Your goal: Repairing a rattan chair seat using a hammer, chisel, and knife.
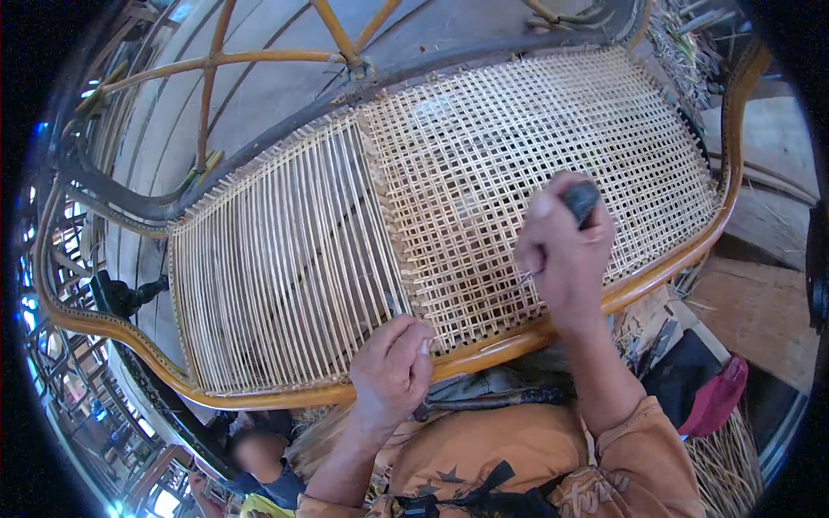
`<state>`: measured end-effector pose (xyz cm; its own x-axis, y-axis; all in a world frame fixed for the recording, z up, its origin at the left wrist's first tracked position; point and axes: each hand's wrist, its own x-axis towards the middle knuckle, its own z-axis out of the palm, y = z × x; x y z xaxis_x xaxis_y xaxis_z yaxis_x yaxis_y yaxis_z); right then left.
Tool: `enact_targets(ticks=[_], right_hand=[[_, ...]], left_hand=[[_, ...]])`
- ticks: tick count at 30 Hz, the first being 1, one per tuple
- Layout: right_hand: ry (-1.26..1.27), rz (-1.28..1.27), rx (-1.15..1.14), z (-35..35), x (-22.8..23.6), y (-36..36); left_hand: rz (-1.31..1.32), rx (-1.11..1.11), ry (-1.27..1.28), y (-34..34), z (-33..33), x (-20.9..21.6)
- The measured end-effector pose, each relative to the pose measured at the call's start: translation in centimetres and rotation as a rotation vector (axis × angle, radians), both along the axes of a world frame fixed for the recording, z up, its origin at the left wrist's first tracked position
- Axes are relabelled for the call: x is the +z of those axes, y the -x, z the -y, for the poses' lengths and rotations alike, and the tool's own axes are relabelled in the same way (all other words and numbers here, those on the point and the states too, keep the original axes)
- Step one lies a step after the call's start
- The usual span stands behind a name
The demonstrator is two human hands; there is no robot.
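A cane seat panel point(535, 155) lies in a curved, honey-coloured rattan frame point(492, 352). Its right part is woven in an open grid; at the left, long single cane strands point(276, 268) run without cross strands. A wrapped ridge point(389, 198) divides the two. My left hand point(393, 367) is closed at the near rail by the ridge's lower end; a small greyish tip shows above its fingers, but what it belongs to is hidden. Over the woven grid, my right hand point(570, 246) is wrapped round a dark, blunt-ended object point(582, 200), slightly blurred.
Rattan poles point(276, 57) cross beyond the panel. Brown boards point(751, 306) and cane scraps point(682, 60) lie at the right. Near my right elbow is a dark pink item point(715, 399). Another person point(263, 462) is at the lower left.
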<state>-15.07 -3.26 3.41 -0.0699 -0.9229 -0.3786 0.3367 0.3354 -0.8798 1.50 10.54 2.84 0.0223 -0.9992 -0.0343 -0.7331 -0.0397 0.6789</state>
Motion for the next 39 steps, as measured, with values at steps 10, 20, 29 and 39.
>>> enact_targets(ticks=[10, 20, 29, 39], right_hand=[[0.085, 0.137, 0.047, 2.0, -1.3, -0.9], [0.141, -0.117, 0.206, 1.9, -2.9, -3.3], [0.054, 0.078, 0.206, 3.1, -1.3, -1.5], [0.441, 0.090, 0.526, -9.6, 1.0, 3.2]], left_hand=[[0.008, 0.074, 0.033, 0.6, -0.2, -0.1], [0.012, 0.074, 0.025, 0.4, 0.0, -0.2], [0.022, 0.108, 0.022, 0.3, -0.2, 0.3], [-0.400, -0.066, -0.231, 6.8, -1.7, 5.3]])
